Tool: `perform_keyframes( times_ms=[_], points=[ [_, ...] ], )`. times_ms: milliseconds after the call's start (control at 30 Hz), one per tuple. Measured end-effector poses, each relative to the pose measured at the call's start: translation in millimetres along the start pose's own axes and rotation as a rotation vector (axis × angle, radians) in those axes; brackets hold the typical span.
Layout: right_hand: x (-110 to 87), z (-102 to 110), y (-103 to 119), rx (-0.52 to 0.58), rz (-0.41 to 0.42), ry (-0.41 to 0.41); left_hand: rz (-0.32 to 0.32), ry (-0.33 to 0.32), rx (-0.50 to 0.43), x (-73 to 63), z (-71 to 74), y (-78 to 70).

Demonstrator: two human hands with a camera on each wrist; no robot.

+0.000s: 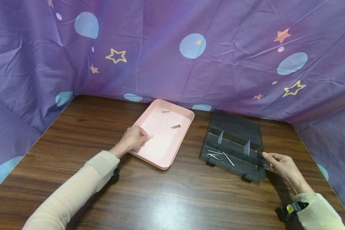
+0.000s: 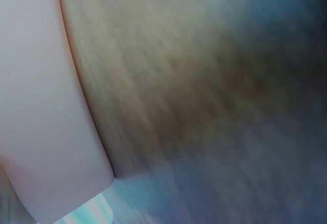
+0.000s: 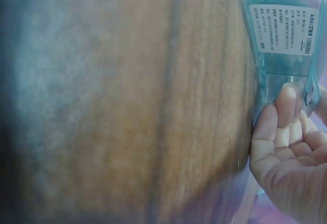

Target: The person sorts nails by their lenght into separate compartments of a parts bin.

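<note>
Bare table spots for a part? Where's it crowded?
Free: brown wood-grain table between the pink rectangular tray and dark translucent plastic box; also in front of both. Crowded: tray's left edge (left hand), box's right edge (right hand), its front-left part (thin silver metal pieces).

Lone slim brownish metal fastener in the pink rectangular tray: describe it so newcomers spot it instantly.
On the brown wood-grain table, find the shallow pink rectangular tray under the person's left hand. Near its far end lies the slim brownish metal fastener. It lies alone, unlike the bunched tan fasteners nearer the right side.
</note>
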State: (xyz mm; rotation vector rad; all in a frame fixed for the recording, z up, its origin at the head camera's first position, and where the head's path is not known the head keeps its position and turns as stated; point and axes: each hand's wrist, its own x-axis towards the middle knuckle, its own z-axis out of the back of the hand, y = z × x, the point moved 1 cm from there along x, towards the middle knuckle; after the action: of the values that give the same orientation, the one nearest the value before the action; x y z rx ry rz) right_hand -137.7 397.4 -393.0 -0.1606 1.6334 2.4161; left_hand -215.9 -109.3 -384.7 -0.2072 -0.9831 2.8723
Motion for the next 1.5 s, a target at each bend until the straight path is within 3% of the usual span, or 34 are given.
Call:
perform_keyframes(
  times_ms=[233, 467, 667, 933, 1233, 1500],
  points=[
    [-0.8, 1.0, -1.3, -0.042, 0.006, 0.005, 0.018, 0.012, -0.058, -0.2, 1.8, -0.9],
    [-0.6, 2.4, -0.1, -0.101, -0.004, 0.012, -0.001, 0.031, -0.101, 0.8, 4.8, -6.6],
    [0.2, 2.7, 0.6, -0.064, -0.005, 0.017, -0.037, 0.072, -0.138, 2.8, 6.0, -18.1],
    [0.6, 2.5, 0.7, -0.048, 0.0, 0.008, -0.046, 0.117, -0.272, 7.4, 1.0, -48.3],
    [0.4, 3.2, 0.5, -0.119, 0.001, -0.004, -0.105, 0.149, -0.338, 17.2, -16.6, -92.6],
    [1.0, 3.2, -1.0, 0.002, 0.023, 0.013, -0.186, 0.183, -0.376, 26.7, -38.4, -131.5]
  ],
)
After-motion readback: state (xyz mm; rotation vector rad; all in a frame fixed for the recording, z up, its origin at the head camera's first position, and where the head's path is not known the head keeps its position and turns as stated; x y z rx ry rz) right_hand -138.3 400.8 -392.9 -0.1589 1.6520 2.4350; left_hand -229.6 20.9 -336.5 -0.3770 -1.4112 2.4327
